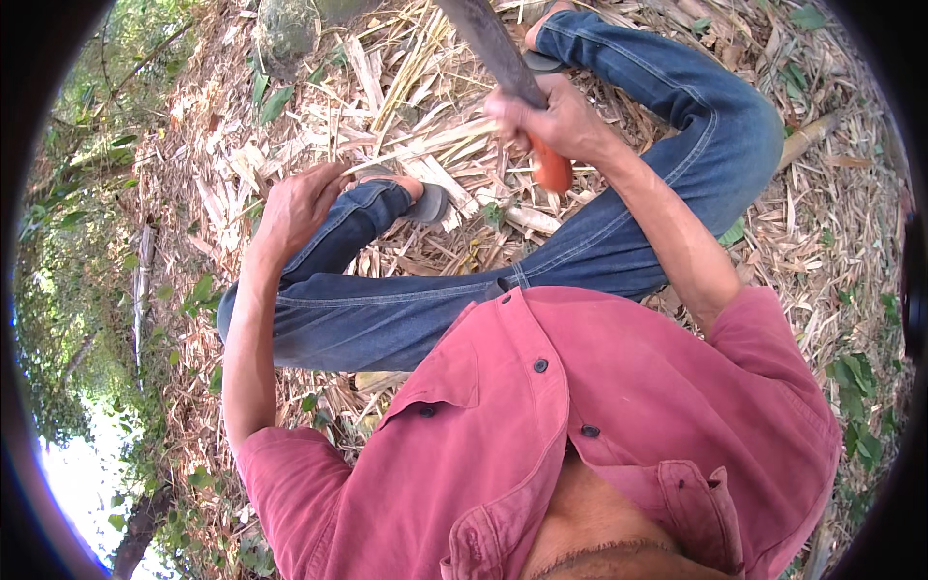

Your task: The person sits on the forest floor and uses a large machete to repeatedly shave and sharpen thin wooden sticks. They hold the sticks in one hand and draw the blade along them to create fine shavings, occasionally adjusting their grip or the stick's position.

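Note:
My right hand (559, 118) is closed around the orange handle (552, 166) of a machete, whose broad dark blade (491, 48) points up and leftward out of the top of the view. Across from it, my left hand (302, 206) pinches one end of a thin pale strip (418, 148), which looks like split bamboo. The strip runs from my left fingers toward my right hand, its far end reaching the fingers near the base of the blade. Whether my right fingers also touch the strip cannot be made out.
I sit with bent legs in blue jeans (619, 242), a grey sandal (432, 203) near my left hand. Pale shavings and split strips (406, 72) litter the ground. A rounded stone (287, 37) lies at the top, a stick (810, 138) by my right knee, green plants (72, 280) at left.

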The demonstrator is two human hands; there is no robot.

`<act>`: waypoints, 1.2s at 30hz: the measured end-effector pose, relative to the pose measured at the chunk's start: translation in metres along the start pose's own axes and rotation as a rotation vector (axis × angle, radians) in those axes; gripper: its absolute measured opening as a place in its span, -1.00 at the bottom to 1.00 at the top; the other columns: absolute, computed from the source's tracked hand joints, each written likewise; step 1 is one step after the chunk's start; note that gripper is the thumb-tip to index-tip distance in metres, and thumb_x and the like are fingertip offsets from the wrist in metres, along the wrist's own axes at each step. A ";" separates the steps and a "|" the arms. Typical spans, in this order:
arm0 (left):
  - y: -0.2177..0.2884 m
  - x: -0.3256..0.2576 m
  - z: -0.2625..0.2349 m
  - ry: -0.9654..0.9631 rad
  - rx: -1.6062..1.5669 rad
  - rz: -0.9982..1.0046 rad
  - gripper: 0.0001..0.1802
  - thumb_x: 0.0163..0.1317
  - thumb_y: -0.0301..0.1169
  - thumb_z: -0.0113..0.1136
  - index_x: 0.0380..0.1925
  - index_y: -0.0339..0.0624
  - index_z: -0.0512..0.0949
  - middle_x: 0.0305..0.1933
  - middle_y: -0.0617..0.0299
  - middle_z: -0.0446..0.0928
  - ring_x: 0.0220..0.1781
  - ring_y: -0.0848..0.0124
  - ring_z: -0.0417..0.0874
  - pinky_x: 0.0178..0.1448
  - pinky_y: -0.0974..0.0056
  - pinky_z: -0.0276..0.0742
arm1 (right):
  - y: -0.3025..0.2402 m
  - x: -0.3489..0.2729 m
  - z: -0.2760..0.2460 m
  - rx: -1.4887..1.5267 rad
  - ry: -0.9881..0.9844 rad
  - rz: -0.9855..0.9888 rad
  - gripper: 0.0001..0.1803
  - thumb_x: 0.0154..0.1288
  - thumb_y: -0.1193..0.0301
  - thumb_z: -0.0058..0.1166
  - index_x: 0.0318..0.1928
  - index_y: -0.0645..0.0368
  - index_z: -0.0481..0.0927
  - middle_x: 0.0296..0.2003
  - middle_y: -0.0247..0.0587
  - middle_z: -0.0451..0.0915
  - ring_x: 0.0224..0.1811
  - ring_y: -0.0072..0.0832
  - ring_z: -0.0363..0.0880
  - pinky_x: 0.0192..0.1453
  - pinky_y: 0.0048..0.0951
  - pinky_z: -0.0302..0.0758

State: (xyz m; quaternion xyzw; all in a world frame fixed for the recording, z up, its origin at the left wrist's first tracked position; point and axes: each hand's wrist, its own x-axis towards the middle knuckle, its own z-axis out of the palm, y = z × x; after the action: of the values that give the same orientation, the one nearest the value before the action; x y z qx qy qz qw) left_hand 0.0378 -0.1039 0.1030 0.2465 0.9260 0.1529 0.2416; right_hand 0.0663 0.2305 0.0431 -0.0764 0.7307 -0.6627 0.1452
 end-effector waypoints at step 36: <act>0.086 -0.089 -0.036 0.198 -0.594 -0.398 -0.62 0.35 -0.09 0.03 -0.05 -0.08 0.62 -0.68 0.51 0.28 -0.67 0.70 0.20 -0.62 0.52 0.05 | 0.036 0.020 -0.015 -0.751 0.299 0.277 -0.63 0.25 0.14 -0.01 -0.35 0.23 0.62 -0.59 0.01 0.59 -0.47 -0.20 0.65 -0.31 -0.20 0.52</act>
State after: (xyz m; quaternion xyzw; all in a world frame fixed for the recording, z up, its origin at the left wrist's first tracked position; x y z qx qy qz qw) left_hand 0.1197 -0.0850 0.2009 -0.0353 0.8899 0.3882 0.2369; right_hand 0.0458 0.2426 0.0064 0.0721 0.9376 -0.3287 0.0873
